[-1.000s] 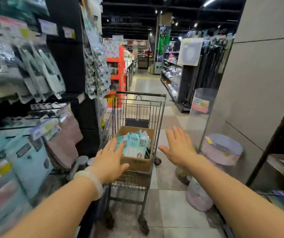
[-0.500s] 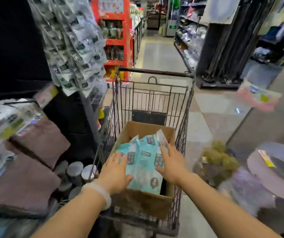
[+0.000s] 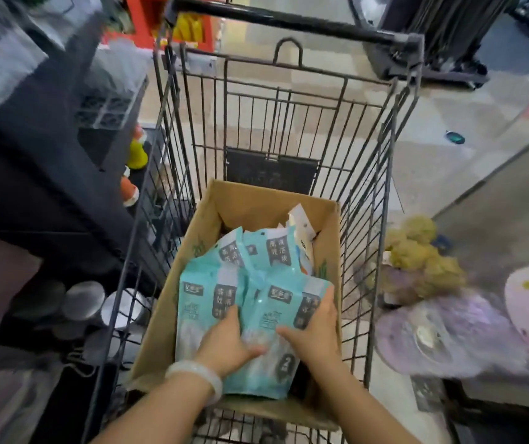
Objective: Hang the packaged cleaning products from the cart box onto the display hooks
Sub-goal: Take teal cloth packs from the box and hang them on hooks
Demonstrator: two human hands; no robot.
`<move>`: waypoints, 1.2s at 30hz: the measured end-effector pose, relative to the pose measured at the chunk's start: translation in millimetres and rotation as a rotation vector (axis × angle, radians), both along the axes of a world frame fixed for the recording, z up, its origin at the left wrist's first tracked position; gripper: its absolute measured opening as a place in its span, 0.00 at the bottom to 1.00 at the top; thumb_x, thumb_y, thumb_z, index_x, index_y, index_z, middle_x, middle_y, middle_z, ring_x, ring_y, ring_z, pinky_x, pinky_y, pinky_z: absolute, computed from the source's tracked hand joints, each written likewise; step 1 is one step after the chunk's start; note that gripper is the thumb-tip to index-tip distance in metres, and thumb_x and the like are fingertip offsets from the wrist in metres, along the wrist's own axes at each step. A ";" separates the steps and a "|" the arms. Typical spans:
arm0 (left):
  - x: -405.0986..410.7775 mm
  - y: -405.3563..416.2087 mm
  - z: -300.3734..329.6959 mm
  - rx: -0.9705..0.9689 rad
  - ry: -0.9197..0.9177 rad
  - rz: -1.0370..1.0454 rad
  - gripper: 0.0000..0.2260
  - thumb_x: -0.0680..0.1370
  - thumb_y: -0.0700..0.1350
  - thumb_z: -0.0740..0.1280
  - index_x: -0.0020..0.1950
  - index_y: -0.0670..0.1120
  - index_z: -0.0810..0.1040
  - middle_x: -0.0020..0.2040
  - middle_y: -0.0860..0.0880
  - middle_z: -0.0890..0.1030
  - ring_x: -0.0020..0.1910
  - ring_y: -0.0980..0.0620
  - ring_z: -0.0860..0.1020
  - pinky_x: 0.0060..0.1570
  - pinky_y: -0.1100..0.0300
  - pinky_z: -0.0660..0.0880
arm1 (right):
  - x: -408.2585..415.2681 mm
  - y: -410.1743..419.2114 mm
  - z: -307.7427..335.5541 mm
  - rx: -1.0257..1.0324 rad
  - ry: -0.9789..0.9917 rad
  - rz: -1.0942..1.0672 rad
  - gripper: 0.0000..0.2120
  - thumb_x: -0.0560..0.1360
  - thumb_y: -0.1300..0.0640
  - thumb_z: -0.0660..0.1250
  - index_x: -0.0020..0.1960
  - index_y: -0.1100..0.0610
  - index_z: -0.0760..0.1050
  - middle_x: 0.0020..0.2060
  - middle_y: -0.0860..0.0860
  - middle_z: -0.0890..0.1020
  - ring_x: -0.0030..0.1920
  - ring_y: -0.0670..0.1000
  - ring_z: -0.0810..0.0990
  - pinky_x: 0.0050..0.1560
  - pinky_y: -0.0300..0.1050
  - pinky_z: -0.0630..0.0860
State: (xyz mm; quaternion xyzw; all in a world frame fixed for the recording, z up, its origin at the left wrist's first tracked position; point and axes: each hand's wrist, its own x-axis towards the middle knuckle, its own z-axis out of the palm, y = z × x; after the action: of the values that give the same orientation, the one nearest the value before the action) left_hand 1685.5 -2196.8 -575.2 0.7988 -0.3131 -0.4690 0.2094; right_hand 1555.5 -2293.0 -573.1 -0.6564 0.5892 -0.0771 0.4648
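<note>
Head cam is looking straight down into a wire shopping cart (image 3: 289,129), which is parked in the aisle, I'd guess so the stock sits within arm's reach of the shelving on the left. Inside it, at the near end, sits an open cardboard box (image 3: 256,206) with its flaps out of the way, so the contents can be grabbed from above.

The box is stuffed with teal packaged cleaning products (image 3: 212,302), stacked flat and overlapping, tops fanned toward the far end. That's where the task's stuff is right now: all in the box, none of it on a hook that I can see.

Both hands are down on the top packs. The left hand (image 3: 224,341), white bracelet (image 3: 199,376) on the wrist, has its fingers curled over the seam between two packs, thumb pressing the front of the nearer one. The right hand (image 3: 317,331) wraps the right edge of the same pack, fingers around the side and thumb across the face. Looks like she's gathering a bundle to lift out, just my read.

Writing: the packs carry Chinese characters in dark panels plus a small brand badge, too blurred to read properly. A big "2" in a dark circle shows near the bottom of the front pack.
</note>
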 end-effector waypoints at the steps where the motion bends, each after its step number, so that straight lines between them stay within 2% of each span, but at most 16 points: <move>1: -1.3 -0.9 -3.4 -0.003 0.063 0.051 0.24 0.68 0.48 0.75 0.58 0.53 0.66 0.53 0.55 0.77 0.50 0.56 0.76 0.48 0.65 0.70 | 0.2 1.2 -4.3 0.028 -0.028 -0.054 0.55 0.59 0.60 0.79 0.74 0.56 0.46 0.69 0.55 0.66 0.70 0.55 0.65 0.67 0.56 0.68; 3: -2.6 0.7 -8.4 0.009 0.166 0.139 0.19 0.71 0.44 0.73 0.57 0.52 0.69 0.55 0.52 0.80 0.50 0.56 0.78 0.50 0.64 0.74 | -1.1 4.3 -10.4 0.121 -0.047 -0.113 0.54 0.58 0.59 0.80 0.73 0.56 0.50 0.62 0.51 0.73 0.63 0.53 0.73 0.63 0.56 0.73; 5: -0.3 4.4 -7.9 0.025 0.257 0.214 0.18 0.72 0.40 0.72 0.60 0.49 0.72 0.56 0.50 0.81 0.54 0.52 0.79 0.59 0.55 0.75 | -4.3 3.9 -14.0 0.177 -0.025 -0.097 0.45 0.55 0.54 0.81 0.67 0.57 0.64 0.57 0.52 0.78 0.58 0.53 0.78 0.58 0.55 0.77; 7: 3.7 8.3 -5.4 0.012 0.362 0.292 0.20 0.73 0.37 0.71 0.63 0.44 0.72 0.57 0.48 0.81 0.57 0.49 0.79 0.62 0.51 0.74 | -6.7 1.9 -10.9 0.212 -0.002 -0.069 0.40 0.53 0.49 0.81 0.61 0.57 0.71 0.55 0.54 0.79 0.57 0.55 0.79 0.56 0.55 0.78; 11: 13.2 5.6 14.5 -0.095 0.557 0.483 0.17 0.74 0.36 0.68 0.63 0.43 0.74 0.57 0.43 0.81 0.57 0.44 0.79 0.61 0.43 0.73 | -4.5 -4.3 1.0 0.217 -0.043 -0.043 0.43 0.58 0.47 0.80 0.68 0.54 0.64 0.58 0.53 0.74 0.59 0.54 0.75 0.60 0.53 0.75; 13: 19.9 -0.9 26.4 -0.180 0.590 0.565 0.16 0.75 0.37 0.68 0.62 0.43 0.75 0.58 0.42 0.82 0.56 0.42 0.80 0.60 0.41 0.74 | 0.6 -8.5 11.3 0.247 -0.097 -0.026 0.38 0.62 0.46 0.77 0.65 0.52 0.65 0.56 0.50 0.76 0.55 0.51 0.77 0.56 0.49 0.76; 15: 26.6 -6.1 39.6 -0.256 0.597 0.648 0.16 0.74 0.37 0.69 0.62 0.40 0.75 0.57 0.40 0.82 0.55 0.40 0.80 0.58 0.42 0.76 | 6.8 -14.2 25.5 0.261 -0.169 0.002 0.26 0.64 0.48 0.76 0.56 0.50 0.69 0.52 0.48 0.79 0.49 0.48 0.80 0.47 0.44 0.80; 17: 32.0 -8.9 53.7 -0.331 0.585 0.691 0.17 0.73 0.34 0.69 0.62 0.39 0.73 0.56 0.39 0.82 0.51 0.41 0.82 0.51 0.46 0.79 | 14.7 -20.5 42.5 0.229 -0.253 0.048 0.19 0.66 0.54 0.76 0.50 0.48 0.69 0.47 0.47 0.81 0.44 0.44 0.81 0.36 0.35 0.80; 19: 36.1 -8.1 69.5 -0.397 0.548 0.703 0.21 0.71 0.31 0.70 0.62 0.40 0.72 0.56 0.40 0.82 0.49 0.42 0.82 0.46 0.50 0.81 | 23.1 -26.5 60.6 0.201 -0.330 0.089 0.19 0.67 0.60 0.75 0.50 0.49 0.69 0.45 0.45 0.81 0.42 0.42 0.81 0.33 0.33 0.78; 22: 38.5 -2.0 97.1 -0.499 0.470 0.726 0.25 0.68 0.30 0.73 0.61 0.43 0.70 0.53 0.42 0.83 0.48 0.44 0.84 0.45 0.49 0.82 | 33.8 -33.1 92.6 0.196 -0.425 0.172 0.19 0.68 0.63 0.74 0.53 0.52 0.70 0.46 0.50 0.83 0.44 0.47 0.83 0.37 0.38 0.81; 25: 31.3 9.9 129.3 -0.596 0.350 0.824 0.27 0.65 0.32 0.76 0.60 0.44 0.70 0.52 0.44 0.83 0.49 0.43 0.83 0.48 0.47 0.81 | 37.7 -34.9 122.7 0.220 -0.497 0.283 0.21 0.68 0.62 0.74 0.57 0.55 0.69 0.49 0.54 0.84 0.44 0.53 0.85 0.42 0.48 0.83; 28: 11.5 29.1 160.4 -0.694 0.220 0.933 0.25 0.63 0.34 0.78 0.53 0.49 0.71 0.50 0.48 0.82 0.45 0.51 0.83 0.36 0.61 0.81 | 32.0 -33.9 154.1 0.254 -0.518 0.444 0.21 0.67 0.57 0.74 0.56 0.53 0.70 0.49 0.52 0.84 0.44 0.52 0.85 0.44 0.55 0.82; 29: 2.8 36.1 170.3 -0.722 0.197 0.952 0.25 0.63 0.35 0.79 0.52 0.50 0.71 0.50 0.48 0.82 0.44 0.52 0.83 0.34 0.63 0.80 | 28.5 -33.1 164.4 0.265 -0.522 0.502 0.21 0.67 0.56 0.74 0.56 0.54 0.70 0.49 0.53 0.84 0.44 0.53 0.85 0.45 0.57 0.82; 33: -38.7 63.6 203.8 -0.818 0.095 1.013 0.26 0.62 0.36 0.79 0.54 0.48 0.71 0.52 0.47 0.82 0.47 0.50 0.83 0.39 0.60 0.81 | 10.0 -19.5 202.4 0.221 -0.558 0.677 0.20 0.67 0.53 0.74 0.55 0.53 0.71 0.49 0.52 0.84 0.44 0.52 0.85 0.43 0.53 0.83; 35: -58.2 77.3 221.9 -0.885 0.042 1.043 0.28 0.60 0.36 0.80 0.55 0.45 0.71 0.52 0.45 0.82 0.48 0.48 0.83 0.43 0.54 0.81 | 2.8 -6.9 219.7 0.178 -0.616 0.726 0.17 0.68 0.55 0.74 0.53 0.53 0.71 0.47 0.53 0.84 0.44 0.54 0.85 0.41 0.51 0.83; 36: -66.9 85.2 230.6 -0.918 0.015 1.061 0.29 0.58 0.37 0.80 0.54 0.45 0.72 0.51 0.46 0.83 0.47 0.49 0.84 0.42 0.55 0.81 | 0.3 -0.4 227.2 0.169 -0.640 0.753 0.16 0.68 0.56 0.73 0.53 0.53 0.71 0.46 0.52 0.84 0.44 0.53 0.85 0.39 0.49 0.83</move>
State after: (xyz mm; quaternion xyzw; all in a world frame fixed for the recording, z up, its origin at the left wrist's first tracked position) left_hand 1618.6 -2111.6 -344.5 0.6715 -0.0459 -0.1293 0.7282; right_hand 1555.8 -2293.3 -345.9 -0.7270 0.1435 -0.0536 0.6693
